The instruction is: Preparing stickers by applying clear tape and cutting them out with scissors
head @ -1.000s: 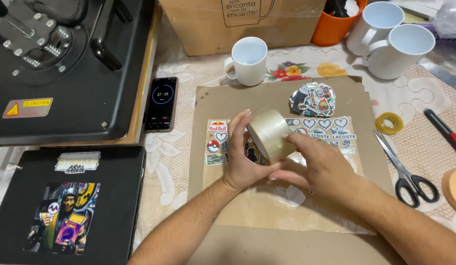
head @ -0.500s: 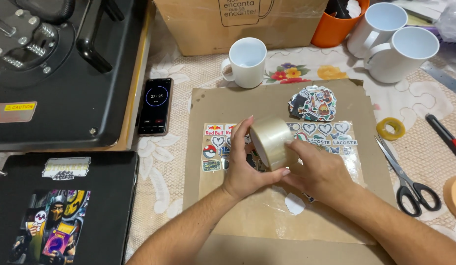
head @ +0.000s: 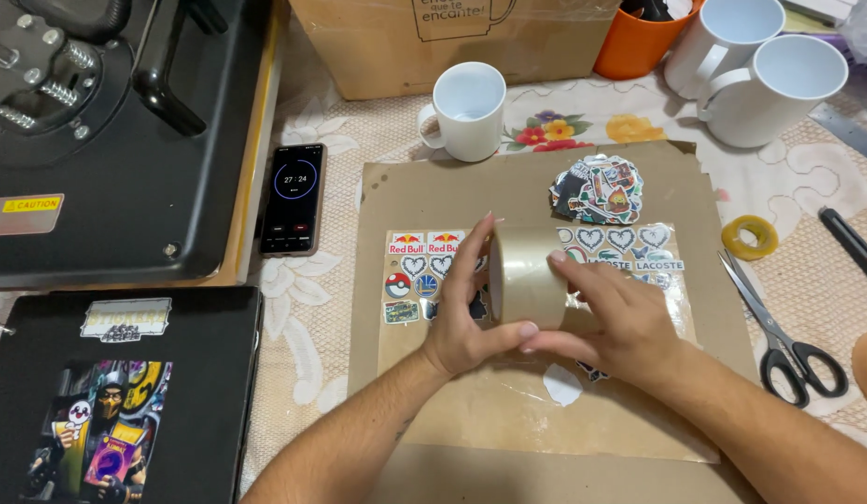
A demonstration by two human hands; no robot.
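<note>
- While I watched from the head camera, a phone (head: 293,198) lay well left of the left hand (head: 466,313), beside a black heat press (head: 97,140).
- That hand curled around the wide tape roll (head: 529,276), thumb under it, probably to steady it.
- The roll stood on edge over the sticker sheet (head: 424,275) on brown cardboard (head: 508,187).
- The right hand (head: 620,317) clasped its other side, fingers pressed together on top.
- Scissors (head: 783,331) lay right of that hand.
</note>
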